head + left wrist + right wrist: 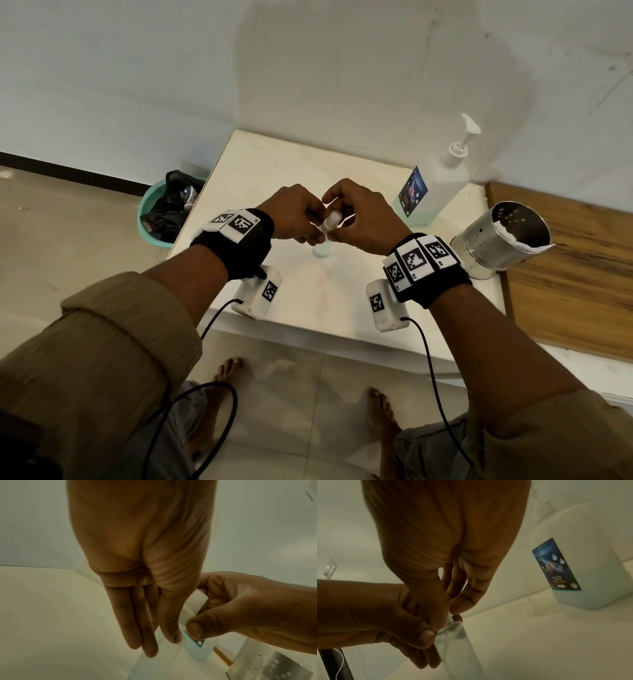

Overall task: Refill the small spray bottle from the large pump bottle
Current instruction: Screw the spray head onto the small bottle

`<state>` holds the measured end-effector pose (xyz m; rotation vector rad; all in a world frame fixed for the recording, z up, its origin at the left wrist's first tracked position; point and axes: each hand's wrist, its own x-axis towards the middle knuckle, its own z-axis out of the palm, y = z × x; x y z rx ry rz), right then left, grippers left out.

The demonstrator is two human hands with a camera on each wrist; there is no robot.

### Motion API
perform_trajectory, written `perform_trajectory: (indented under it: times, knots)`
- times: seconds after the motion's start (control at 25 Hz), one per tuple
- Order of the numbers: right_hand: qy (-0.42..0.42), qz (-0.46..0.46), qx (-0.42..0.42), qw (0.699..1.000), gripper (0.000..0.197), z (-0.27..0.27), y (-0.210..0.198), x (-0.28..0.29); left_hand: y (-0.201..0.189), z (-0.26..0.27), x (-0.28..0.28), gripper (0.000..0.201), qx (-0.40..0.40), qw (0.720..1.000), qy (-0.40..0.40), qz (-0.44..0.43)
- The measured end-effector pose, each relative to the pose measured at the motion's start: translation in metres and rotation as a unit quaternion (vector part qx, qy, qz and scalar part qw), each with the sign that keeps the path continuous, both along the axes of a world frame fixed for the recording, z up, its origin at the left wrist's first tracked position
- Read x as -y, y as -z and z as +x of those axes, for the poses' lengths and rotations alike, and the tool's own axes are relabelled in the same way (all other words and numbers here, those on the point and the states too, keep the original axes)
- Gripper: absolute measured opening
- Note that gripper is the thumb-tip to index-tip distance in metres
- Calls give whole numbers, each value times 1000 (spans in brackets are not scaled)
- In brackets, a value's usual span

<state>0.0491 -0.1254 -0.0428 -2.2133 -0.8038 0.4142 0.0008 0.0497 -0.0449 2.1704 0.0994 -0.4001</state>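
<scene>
Both hands meet at frame center in the head view, over the white table [342, 301]. Left hand [294, 214] grips the body of the spray bottle [322, 250], thumb on one side and fingers stretched down the other; the left wrist view shows those fingers [135, 622] nearly straight along the clear body. Right hand [363, 219] pinches the bottle's white cap [332, 219] between thumb and forefinger; in the left wrist view the cap [193, 605] sits just above the right thumb tip. Cannot tell whether the cap is seated or loose. The bottle stands about upright, base on or just above the table, contact not clear. The right wrist view shows pale liquid and a dip tube inside the bottle [460, 646]; level is hard to read. Pump bottle [431, 185] stands upright at right of frame near the back wall, apart from both hands, blue label facing the camera, pump head up, blue-tinted liquid low in the body. In the right wrist view it is at the right edge [583, 563], well behind the hands. Perforated steel cup [503, 236] sits at the table's right edge, just right of the pump bottle, something white over part of its rim. Green bin [150, 219] with a black bag sits on the floor, left of the table. Wood panel [565, 274] at far right.
</scene>
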Motion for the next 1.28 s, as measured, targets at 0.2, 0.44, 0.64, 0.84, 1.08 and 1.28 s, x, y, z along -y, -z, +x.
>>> perform_trajectory:
  times: [0.2,0.44,0.64,0.84,1.08,1.28]
  knots:
    - [-19,-16,-3,1000,50,0,-6,1,3,1,2,25,-3,1000,-4,17]
    - [-30,-30,-17,999,54,5,-10,5,3,2,5,23,-1,1000,6,20]
    - [-17,-43,20,999,51,3,-5,0,2,1,6,24,-1,1000,8,16]
    - [22,-29,24,999,41,1,6,-1,2,0,5,28,-5,1000,-2,3]
    - [-39,-58,15,997,30,8,-2,8,4,2,5,26,-4,1000,9,7]
    - [-54,-67,27,996,23,10,2,8,6,2,5,22,-6,1000,13,6]
